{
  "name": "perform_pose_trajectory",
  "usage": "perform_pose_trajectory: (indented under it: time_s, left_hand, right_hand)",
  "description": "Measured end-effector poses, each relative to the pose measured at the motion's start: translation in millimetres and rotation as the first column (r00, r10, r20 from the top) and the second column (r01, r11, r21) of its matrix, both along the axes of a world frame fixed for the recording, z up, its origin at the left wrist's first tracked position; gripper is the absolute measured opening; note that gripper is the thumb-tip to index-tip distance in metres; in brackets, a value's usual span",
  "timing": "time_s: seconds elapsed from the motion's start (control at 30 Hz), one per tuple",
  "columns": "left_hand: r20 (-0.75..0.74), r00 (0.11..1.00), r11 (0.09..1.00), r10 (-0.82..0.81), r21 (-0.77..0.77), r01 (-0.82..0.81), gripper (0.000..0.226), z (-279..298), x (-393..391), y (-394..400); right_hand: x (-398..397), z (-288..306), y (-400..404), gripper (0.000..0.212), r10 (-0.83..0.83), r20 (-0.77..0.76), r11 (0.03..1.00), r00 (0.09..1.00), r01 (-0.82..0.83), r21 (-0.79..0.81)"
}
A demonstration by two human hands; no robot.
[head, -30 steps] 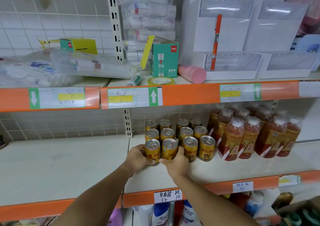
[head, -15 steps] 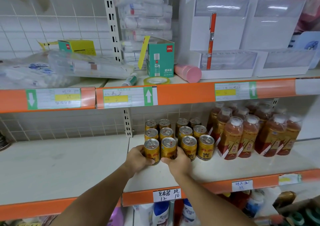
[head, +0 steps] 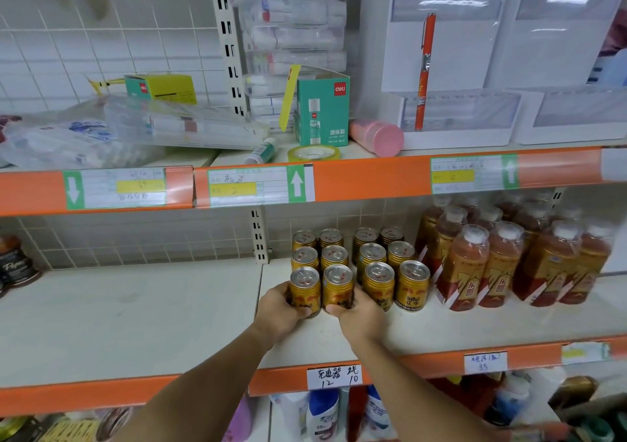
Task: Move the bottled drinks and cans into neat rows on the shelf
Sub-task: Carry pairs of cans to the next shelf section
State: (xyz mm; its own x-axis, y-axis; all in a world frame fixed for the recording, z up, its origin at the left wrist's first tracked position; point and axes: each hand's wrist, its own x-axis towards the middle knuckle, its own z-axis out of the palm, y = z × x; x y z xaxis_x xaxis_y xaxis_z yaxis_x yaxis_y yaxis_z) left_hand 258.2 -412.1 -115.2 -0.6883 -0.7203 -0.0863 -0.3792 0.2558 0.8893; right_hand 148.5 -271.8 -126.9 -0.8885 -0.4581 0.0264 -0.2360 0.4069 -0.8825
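Both hands grip the two front cans on the white shelf (head: 441,326).

The left hand (head: 280,311) curls its fingers round the front left can (head: 304,290); the right hand (head: 360,314) curls round the can beside it (head: 337,287), thumb across the base. Behind the fingers stand more gold cans (head: 373,258) in rows. Right of the right hand's fingers, bottles (head: 502,265) stand grouped, upright.
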Motion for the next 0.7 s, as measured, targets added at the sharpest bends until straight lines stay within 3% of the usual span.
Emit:
perform_pose_trajectory:
  time_s: [0.17,0.43,0.7]
  left_hand:
    - [-0.058,0.998,0.997,0.038,0.067,-0.034,0.057,-6,1,4]
    - [-0.049,0.998,0.998,0.050,0.049,-0.048,0.056,-10,1,10]
    - [0.151,0.989,0.980,-0.001,-0.197,0.031,0.055,2,4,12]
  right_hand:
    - [0,-1,2,0.060,-0.008,-0.030,1.000,1.000,0.008,0.020]
    - [0,0,3,0.058,-0.019,-0.065,0.998,0.998,0.024,0.066]
    - [1,5,5,0.063,0.065,-0.144,0.978,0.987,-0.035,0.205]
